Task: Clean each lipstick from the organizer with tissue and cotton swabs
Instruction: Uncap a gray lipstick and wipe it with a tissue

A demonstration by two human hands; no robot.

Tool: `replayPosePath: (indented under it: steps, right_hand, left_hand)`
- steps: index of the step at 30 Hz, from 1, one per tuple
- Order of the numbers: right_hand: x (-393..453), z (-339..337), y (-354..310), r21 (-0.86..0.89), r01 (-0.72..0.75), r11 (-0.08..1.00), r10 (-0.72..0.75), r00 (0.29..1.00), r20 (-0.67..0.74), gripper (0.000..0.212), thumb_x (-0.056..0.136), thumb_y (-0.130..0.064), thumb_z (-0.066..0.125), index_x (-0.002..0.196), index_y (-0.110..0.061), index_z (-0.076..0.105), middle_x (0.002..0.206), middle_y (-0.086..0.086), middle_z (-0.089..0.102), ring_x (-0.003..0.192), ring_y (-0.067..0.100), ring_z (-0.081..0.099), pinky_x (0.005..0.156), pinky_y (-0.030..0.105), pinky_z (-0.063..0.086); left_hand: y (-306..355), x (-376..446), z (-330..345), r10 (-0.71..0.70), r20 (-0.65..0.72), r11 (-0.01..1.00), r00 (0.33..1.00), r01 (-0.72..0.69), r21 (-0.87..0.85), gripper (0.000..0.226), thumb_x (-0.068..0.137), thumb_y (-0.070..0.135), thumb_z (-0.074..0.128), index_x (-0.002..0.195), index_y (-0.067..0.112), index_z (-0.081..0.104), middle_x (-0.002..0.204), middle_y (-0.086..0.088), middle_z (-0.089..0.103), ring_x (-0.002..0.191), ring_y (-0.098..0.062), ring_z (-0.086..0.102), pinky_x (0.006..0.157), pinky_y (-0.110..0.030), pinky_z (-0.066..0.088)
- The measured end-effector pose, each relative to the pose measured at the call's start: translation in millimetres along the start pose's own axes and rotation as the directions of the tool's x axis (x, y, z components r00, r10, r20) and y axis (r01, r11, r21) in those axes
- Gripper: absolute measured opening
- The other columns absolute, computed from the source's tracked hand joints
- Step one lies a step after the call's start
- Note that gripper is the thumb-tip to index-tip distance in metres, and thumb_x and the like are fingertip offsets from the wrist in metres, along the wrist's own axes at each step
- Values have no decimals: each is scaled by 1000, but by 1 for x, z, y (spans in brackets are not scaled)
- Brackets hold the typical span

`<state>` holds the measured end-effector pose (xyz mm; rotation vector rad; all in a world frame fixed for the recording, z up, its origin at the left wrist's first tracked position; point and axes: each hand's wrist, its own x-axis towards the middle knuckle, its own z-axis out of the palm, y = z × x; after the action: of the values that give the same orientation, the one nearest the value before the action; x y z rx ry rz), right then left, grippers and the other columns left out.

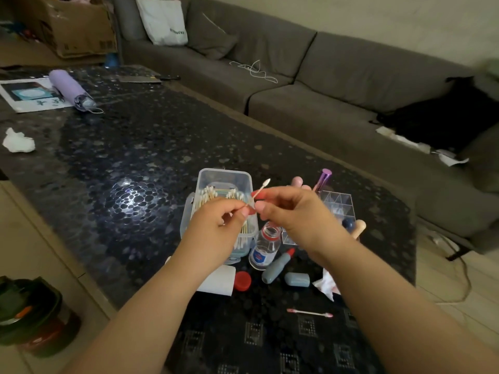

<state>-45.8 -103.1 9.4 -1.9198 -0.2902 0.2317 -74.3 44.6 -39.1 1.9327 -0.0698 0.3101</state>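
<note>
Now both hands pinch one clean cotton swab above the swab box: left hand, right hand. Hold it steady, then rub the open lipstick on the table gently.

I see a black table with shiny pebble spots, a grey sofa, a purple umbrella, a red cap and a blue-grey lipstick with a red tip.
</note>
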Motion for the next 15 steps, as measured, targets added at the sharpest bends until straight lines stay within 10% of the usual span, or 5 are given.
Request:
replayPosePath:
  steps: [7, 15]
  right_hand:
    - [-3, -5, 0, -45, 69, 997, -75, 987, -144, 11, 89, -20, 62, 82, -19, 70, 80, -1, 71, 76, 9, 65, 83, 28, 53]
    - [-50, -41, 33, -212, -79, 974, 17, 960, -280, 14, 92, -26, 57, 83, -27, 67, 53, -15, 59, 52, -4, 53, 61, 13, 45]
  left_hand:
    - [9, -1, 4, 4, 105, 999, 995, 2, -53, 14, 92, 26, 57, 96, 39, 62, 95, 15, 64, 88, 4, 57, 76, -10, 45]
    - [-4, -4, 24, -30, 232, 774, 972, -124, 621, 65, 75, 59, 63, 131, 30, 47, 129, 15, 38, 123, -12, 26, 103, -33, 23]
